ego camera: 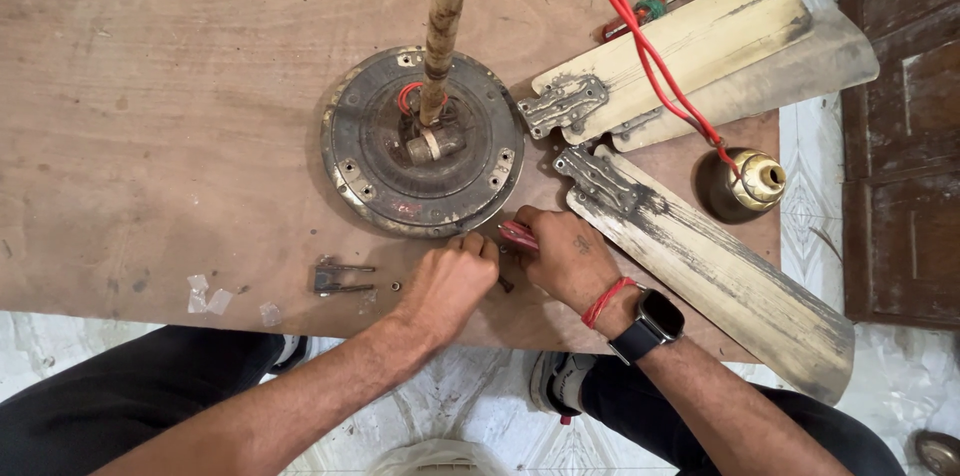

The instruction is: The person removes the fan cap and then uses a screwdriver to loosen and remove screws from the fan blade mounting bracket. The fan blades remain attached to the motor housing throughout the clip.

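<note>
A round, grimy ceiling fan motor (423,143) lies on a brown wooden board (180,86), its down rod (447,6) standing up toward me. My left hand (447,283) is closed at the motor's near rim; whether it pinches something small is hidden. My right hand (570,258), with a red thread and a dark watch on the wrist, grips a red-handled tool (517,234) next to the left hand. Red wires (640,36) run from the rod top to a brass-coloured cup (755,181).
Three worn cream fan blades (690,46) (720,266) lie to the motor's right. Screws and a small metal bracket (335,277) sit near the board's front edge, with bits of clear plastic (205,294). A screwdriver (660,4) lies behind the blades. A dark wooden door (905,116) stands at right.
</note>
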